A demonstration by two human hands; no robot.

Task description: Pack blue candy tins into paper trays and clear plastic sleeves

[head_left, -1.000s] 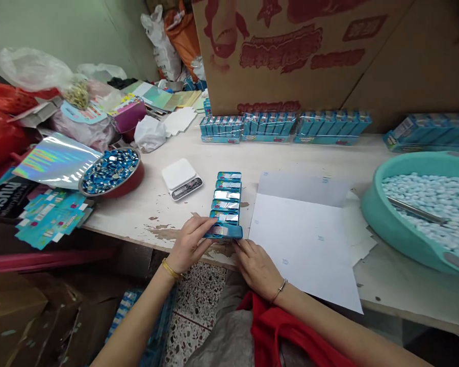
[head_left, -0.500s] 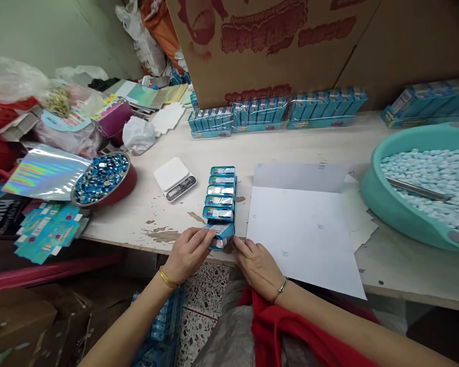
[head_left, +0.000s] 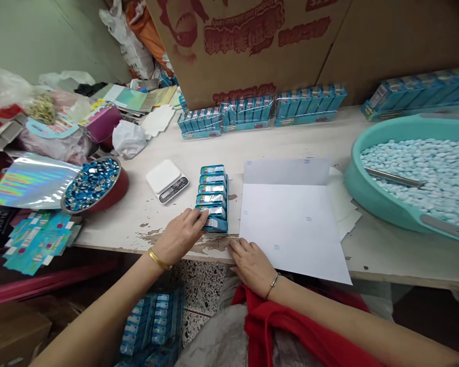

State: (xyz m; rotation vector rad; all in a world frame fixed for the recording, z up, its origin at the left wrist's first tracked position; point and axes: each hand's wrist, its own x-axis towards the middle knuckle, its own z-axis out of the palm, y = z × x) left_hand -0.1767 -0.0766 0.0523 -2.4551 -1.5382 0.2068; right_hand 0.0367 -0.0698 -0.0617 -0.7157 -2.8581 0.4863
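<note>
A display tray [head_left: 227, 204] holds a row of small blue candy boxes [head_left: 211, 189] with pale top ends on the white table, its near end close to the front edge. My left hand [head_left: 179, 235] is closed at the row's near left corner, fingers on the nearest small box [head_left: 217, 224]; its fingertips partly hide that box. My right hand [head_left: 253, 262] lies on the table edge with fingers stretched out and nothing in them, just right of the tray. Beside it is a white sheet of paper [head_left: 286, 219] with a fold.
A white kitchen scale [head_left: 164, 175] stands left of the tray. Farther left is a red bowl [head_left: 117, 189] of blue gems. On the right sits a turquoise basin [head_left: 354, 168] of pale candies with a metal scoop [head_left: 393, 177]. Filled display boxes [head_left: 247, 112] line a large carton [head_left: 252, 61].
The nearest small box, tilted between both hands before, now sits in line with the row. My left hand has moved up beside it; my right hand has come away from it.
</note>
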